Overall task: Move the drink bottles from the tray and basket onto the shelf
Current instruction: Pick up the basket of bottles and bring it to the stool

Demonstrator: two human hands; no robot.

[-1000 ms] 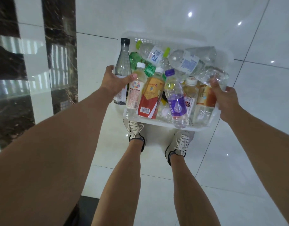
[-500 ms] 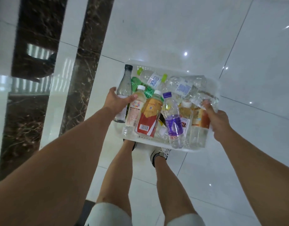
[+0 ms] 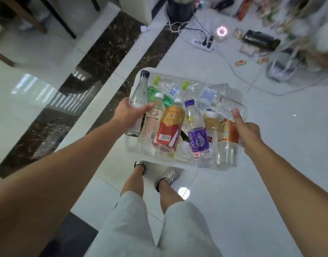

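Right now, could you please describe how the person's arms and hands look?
The left arm and right arm are bare as far up as the view reaches, with no sleeves. The left hand and right hand wear no gloves, and no watch, ring or bracelet shows. Lower down are pale grey shorts and light shoes.

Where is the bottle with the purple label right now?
In the head view, the purple-label bottle leans in the white basket, right of centre, between the orange-and-red bottle and a white-capped yellow drink.
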